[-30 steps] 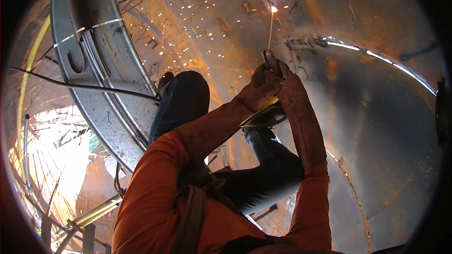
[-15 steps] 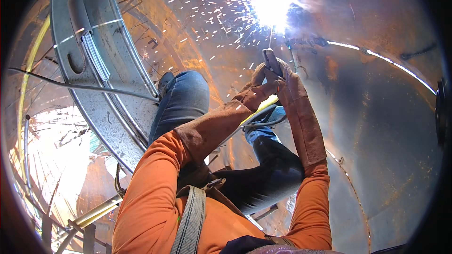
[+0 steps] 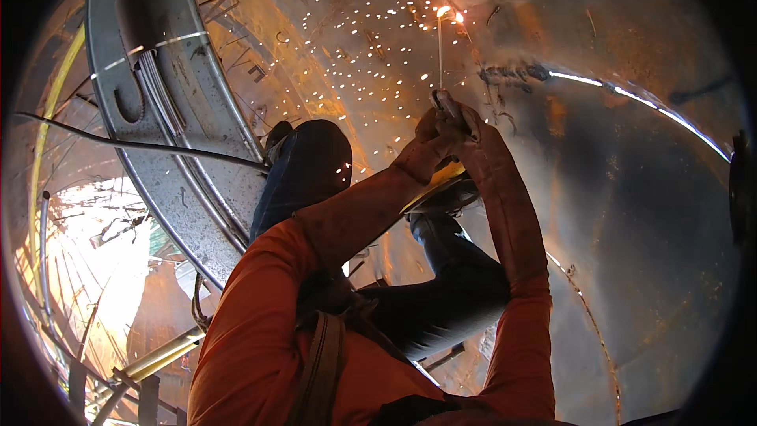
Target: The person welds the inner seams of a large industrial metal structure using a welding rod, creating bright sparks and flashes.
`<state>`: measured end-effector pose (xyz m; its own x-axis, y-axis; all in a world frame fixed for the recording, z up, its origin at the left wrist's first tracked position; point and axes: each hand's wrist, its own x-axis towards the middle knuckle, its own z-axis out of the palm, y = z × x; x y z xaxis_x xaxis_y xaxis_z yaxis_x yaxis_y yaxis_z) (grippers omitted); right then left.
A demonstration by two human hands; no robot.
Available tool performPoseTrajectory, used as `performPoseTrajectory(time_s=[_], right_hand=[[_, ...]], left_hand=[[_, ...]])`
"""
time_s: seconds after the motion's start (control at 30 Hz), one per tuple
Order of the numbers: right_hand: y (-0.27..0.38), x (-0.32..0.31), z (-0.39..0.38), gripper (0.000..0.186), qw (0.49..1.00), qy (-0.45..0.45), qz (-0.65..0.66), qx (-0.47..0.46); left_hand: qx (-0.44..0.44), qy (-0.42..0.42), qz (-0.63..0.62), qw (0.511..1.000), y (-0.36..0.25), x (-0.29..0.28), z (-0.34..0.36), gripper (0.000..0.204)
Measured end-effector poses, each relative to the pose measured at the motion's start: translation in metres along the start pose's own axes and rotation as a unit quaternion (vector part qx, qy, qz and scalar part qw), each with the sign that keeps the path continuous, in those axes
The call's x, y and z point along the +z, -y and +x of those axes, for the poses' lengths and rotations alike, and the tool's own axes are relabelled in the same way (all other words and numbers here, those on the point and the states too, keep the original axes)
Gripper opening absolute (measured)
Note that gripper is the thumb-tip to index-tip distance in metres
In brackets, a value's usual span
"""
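Both my hands wear brown leather gauntlets and are brought together in the upper middle. My left hand (image 3: 423, 140) and my right hand (image 3: 471, 128) are closed around a welding electrode holder (image 3: 445, 104), whose jaw end pokes out above the gloves. From it a thin welding electrode (image 3: 441, 51) points up to the rusty steel wall. Small orange glows burn at its tip, and sparks scatter to the left. The gloves hide most of the holder.
A curved grey metal plank (image 3: 213, 205) runs down the left, bearing a bundle of welding rods (image 3: 160, 95) beside a dark cylinder (image 3: 136, 20). A grey bar (image 3: 142, 144) crosses it. A bright slit (image 3: 654, 105) curves along the right wall. My bent knees lie below my arms.
The glaring white arc has died to small orange glows, and the scene is darker. My hands and the holder have shifted slightly left and down; more of the electrode shows.
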<state>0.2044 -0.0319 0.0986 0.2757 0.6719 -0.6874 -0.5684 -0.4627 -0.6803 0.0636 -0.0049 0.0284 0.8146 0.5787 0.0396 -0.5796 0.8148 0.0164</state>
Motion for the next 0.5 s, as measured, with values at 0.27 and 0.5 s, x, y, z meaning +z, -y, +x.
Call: performPoseTrajectory(time_s=[0.27, 0.5], right_hand=[[-0.019, 0.019, 0.011, 0.035, 0.998, 0.059, 0.003, 0.032], [-0.04, 0.037, 0.014, 0.035, 0.989, 0.143, -0.03, 0.035]], left_hand=[[-0.065, -0.135, 0.093, 0.984, -0.015, 0.022, -0.023, 0.034], [-0.039, -0.304, -0.035, 0.951, 0.009, -0.012, -0.012, 0.007]])
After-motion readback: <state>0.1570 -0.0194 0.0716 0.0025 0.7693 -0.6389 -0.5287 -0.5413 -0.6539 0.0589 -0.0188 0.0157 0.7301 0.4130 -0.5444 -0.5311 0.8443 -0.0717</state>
